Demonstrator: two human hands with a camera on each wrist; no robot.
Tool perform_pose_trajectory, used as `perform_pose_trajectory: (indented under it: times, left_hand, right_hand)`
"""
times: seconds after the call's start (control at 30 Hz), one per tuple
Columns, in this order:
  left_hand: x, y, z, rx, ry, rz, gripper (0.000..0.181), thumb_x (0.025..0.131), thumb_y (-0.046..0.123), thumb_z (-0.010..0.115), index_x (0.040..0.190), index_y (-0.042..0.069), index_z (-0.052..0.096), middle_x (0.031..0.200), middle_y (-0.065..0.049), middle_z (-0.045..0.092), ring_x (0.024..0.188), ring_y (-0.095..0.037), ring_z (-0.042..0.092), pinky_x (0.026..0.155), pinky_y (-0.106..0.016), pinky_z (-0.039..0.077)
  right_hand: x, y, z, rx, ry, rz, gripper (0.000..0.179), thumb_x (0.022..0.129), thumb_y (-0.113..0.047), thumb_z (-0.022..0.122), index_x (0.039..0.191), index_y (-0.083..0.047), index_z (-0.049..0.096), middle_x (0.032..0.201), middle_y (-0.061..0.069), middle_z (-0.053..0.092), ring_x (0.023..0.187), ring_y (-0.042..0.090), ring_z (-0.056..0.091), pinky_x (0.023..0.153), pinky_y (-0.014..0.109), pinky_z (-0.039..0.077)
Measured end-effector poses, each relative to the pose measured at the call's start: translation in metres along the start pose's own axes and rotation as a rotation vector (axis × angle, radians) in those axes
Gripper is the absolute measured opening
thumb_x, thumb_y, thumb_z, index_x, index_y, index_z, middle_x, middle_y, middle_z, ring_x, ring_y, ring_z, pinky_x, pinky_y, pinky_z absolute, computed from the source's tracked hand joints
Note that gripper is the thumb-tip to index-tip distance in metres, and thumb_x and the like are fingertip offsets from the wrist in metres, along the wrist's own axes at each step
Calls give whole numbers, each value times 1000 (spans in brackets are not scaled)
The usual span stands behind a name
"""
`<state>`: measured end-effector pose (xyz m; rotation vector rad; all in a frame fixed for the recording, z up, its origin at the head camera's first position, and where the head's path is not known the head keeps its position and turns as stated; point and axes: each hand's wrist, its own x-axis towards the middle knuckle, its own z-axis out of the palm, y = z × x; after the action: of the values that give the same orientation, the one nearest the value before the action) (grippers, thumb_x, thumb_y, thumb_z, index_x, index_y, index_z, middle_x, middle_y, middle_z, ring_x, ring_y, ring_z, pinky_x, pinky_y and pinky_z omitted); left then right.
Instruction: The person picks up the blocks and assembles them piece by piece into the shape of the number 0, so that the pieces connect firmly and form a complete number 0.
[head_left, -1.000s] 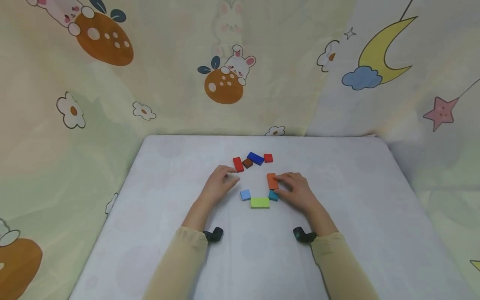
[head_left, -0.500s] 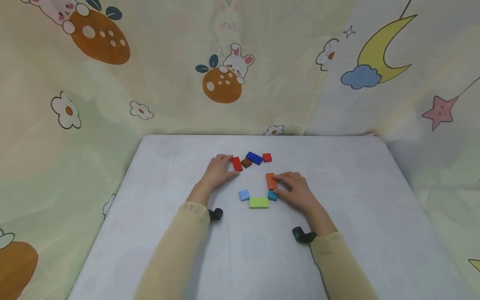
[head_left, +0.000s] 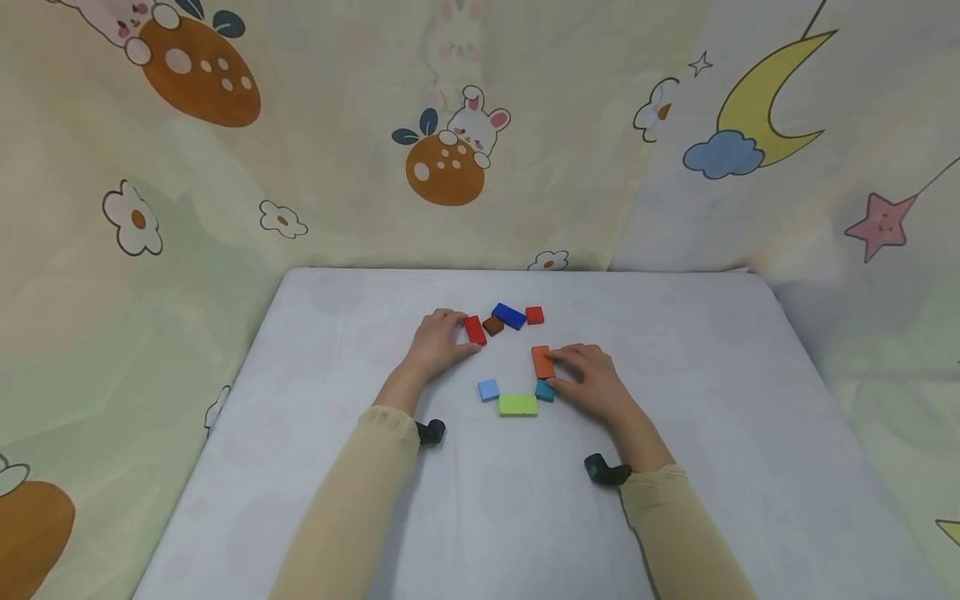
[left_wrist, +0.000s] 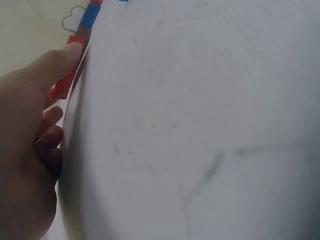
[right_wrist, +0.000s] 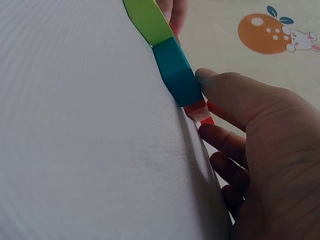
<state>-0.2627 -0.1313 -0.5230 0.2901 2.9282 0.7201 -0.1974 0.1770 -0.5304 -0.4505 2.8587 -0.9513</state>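
Observation:
My left hand [head_left: 437, 342] pinches a red oblong block [head_left: 475, 330] by its ends, the thumb at the near end and a finger at the far one. In the left wrist view the thumb lies on that red block [left_wrist: 67, 75]. My right hand [head_left: 596, 379] rests beside an orange block [head_left: 542, 362] and a teal block [head_left: 544, 390], fingertips at their right side. Its thumb appears to touch the teal block [right_wrist: 177, 72] in the right wrist view. A lime green block [head_left: 518, 406] and a light blue block [head_left: 488, 390] lie nearer to me.
Beyond the hands, a brown block [head_left: 493, 326], a dark blue block [head_left: 509, 316] and a small red block [head_left: 535, 315] continue the loose ring on the white table [head_left: 510, 508]. Patterned cloth [head_left: 337, 150] hangs behind the table.
My left hand has moved away from me and to the left, and now pinches the red oblong block, which has shifted slightly toward me. The right hand stays in place.

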Motion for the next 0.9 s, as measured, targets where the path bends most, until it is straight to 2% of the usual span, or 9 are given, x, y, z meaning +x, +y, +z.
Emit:
perform_pose_trajectory:
  times: [0.2,0.4,0.63,0.9]
  left_hand:
    - [-7,-2,-1,-59,-23,31,69,84,52,73,141,21,51,145,-4,47,134,-28,42,112,-45,41]
    - [-15,2,-2,-82,-98,68,67,82,52,75,140,27,52,146,-1,46,137,-24,39,113,-47,40]
    - [-23,8,-6,-36,-180,145,62,83,52,75,138,32,53,148,2,45,141,-22,36,117,-48,34]
    - [-25,5,-4,40,-181,208,61,84,50,74,138,30,54,146,2,46,139,-22,37,118,-46,32]
  right_hand:
    - [1,1,1,-4,-6,10,49,89,-42,71,135,-32,58,137,1,55,134,26,40,114,57,30]
    - [1,1,1,-8,-5,5,49,89,-42,71,135,-31,58,137,1,55,134,27,40,114,57,28]
    - [1,0,1,-3,1,-3,49,89,-42,71,135,-29,59,136,1,56,132,27,41,114,57,29]
    - [0,2,1,-8,10,-16,49,89,-42,71,135,-29,59,135,2,57,132,27,41,113,57,29]
